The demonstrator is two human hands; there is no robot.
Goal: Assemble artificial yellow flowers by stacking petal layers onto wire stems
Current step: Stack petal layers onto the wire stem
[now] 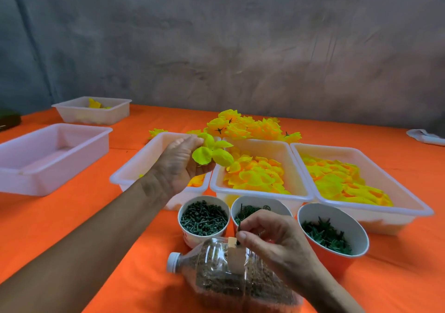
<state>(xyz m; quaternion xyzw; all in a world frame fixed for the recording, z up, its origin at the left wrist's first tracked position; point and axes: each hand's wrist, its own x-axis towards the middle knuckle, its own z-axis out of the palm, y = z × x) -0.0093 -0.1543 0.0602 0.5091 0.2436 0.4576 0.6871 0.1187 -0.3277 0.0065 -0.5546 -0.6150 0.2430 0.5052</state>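
Orange cloth covers the whole table, with a rough grey wall behind it, and everything's laid out like a little production line. Three white trays sit side by side in the middle: the left tray looks nearly used up, while the middle tray and the right tray are full of loose yellow petal layers, probably sorted by size so you grab them in order. Just in front are three paper cups of green plastic bits: the left cup, the middle cup and the right cup, all within easy reach. Finished flowers are heaped at the far side, out of the way.

The left hand is raised over the left tray, fingers curled around a yellow petal layer, held up ready to go onto a stem, I'd guess. The right hand is down near the middle cup, thumb and forefinger pinching a thin green stem upright. It hovers right over a plastic bottle lying on its side, packed with something brown. Looks like there's a taped patch on the bottle, maybe a holder for poking the stem into, but I can't tell for sure.

Hard to see: the stem's lower end is behind the thumb, and I can't tell what the cup pieces actually are. Two more trays sit off to the left, a big one and a far one with a few yellow bits. Something white gets cut off at the right edge.
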